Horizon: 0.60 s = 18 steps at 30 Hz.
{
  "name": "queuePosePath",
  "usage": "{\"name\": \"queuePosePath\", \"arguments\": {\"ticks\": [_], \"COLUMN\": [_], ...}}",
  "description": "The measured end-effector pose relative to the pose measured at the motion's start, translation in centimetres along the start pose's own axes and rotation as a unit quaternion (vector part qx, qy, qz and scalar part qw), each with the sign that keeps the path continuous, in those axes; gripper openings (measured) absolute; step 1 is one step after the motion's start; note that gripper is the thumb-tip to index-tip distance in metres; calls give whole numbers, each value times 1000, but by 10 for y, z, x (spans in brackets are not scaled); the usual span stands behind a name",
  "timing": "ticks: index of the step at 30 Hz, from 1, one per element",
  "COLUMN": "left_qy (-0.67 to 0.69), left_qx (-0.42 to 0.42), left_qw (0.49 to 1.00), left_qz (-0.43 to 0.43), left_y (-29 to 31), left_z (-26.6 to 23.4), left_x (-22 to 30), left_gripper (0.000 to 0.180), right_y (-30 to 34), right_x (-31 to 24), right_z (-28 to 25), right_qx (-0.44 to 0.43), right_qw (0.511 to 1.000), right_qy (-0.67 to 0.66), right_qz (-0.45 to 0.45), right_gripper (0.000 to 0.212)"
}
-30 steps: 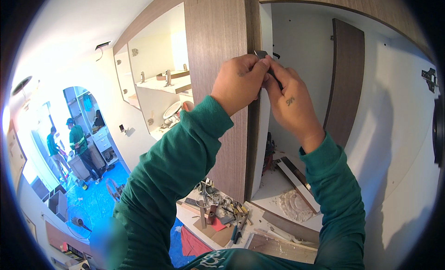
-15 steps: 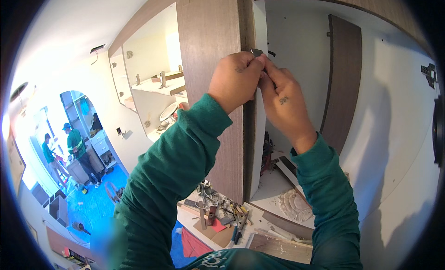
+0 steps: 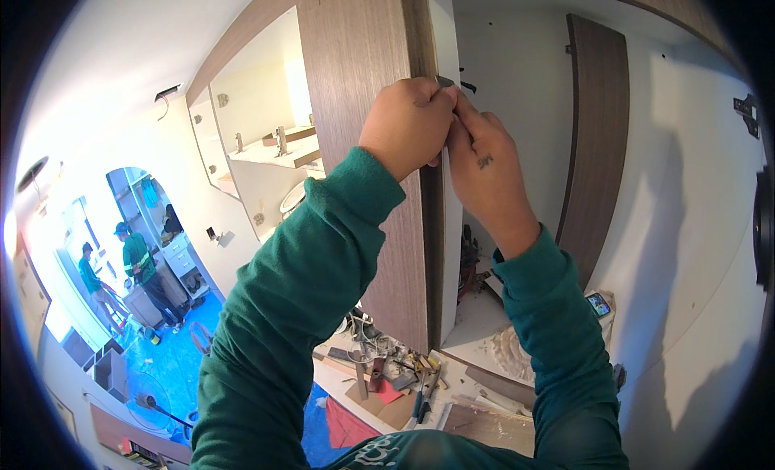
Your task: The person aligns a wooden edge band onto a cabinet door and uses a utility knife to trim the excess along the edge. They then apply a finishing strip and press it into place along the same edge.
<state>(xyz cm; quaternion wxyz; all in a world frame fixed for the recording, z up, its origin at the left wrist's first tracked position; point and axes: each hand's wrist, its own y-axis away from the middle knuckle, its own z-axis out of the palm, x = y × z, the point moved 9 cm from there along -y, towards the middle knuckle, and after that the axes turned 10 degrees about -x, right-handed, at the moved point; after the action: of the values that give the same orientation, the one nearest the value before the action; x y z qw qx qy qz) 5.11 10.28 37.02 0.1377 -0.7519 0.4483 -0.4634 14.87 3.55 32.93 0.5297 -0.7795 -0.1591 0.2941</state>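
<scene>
My left hand (image 3: 406, 124) is closed at the edge of the wood-grain cabinet panel (image 3: 347, 58), its thumb and fingers pinched together. A small flat dark-grey piece (image 3: 445, 81) sticks out past its fingertips; its kind I cannot make out. My right hand (image 3: 491, 167) is closed too, thumb and index fingertip pressed against the same piece from the right. Both hands meet in front of the white inner edge (image 3: 446, 34) of the open cabinet. Most of the piece is hidden by my fingers.
Tools and scraps (image 3: 395, 369) clutter the lower worktop. Inside the cabinet leans a brown board (image 3: 597, 139); a phone (image 3: 598, 304) lies below it. An open wall cabinet (image 3: 262, 107) is to the left. Two co-workers (image 3: 139, 260) stand far left on blue floor covering (image 3: 182, 353).
The view has shifted slightly, and my arms have moved a little left with it. A phone now shows beside my right forearm. Both hands keep their pinch on the dark piece.
</scene>
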Motion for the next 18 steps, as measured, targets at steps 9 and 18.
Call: {"name": "queuePosePath", "arguments": {"ticks": [9, 18], "left_qy": [-7, -92], "left_qx": [35, 88], "left_qw": [998, 988], "left_qz": [58, 89], "left_y": [2, 9], "left_z": [-7, -19], "left_x": [0, 9], "left_gripper": [33, 34], "right_y": [-2, -3], "right_x": [-9, -13], "right_z": [-2, -4], "right_qx": [-11, 12], "right_qw": [999, 998], "right_qy": [7, -9], "right_qz": [-42, -56], "right_gripper": [37, 41]}}
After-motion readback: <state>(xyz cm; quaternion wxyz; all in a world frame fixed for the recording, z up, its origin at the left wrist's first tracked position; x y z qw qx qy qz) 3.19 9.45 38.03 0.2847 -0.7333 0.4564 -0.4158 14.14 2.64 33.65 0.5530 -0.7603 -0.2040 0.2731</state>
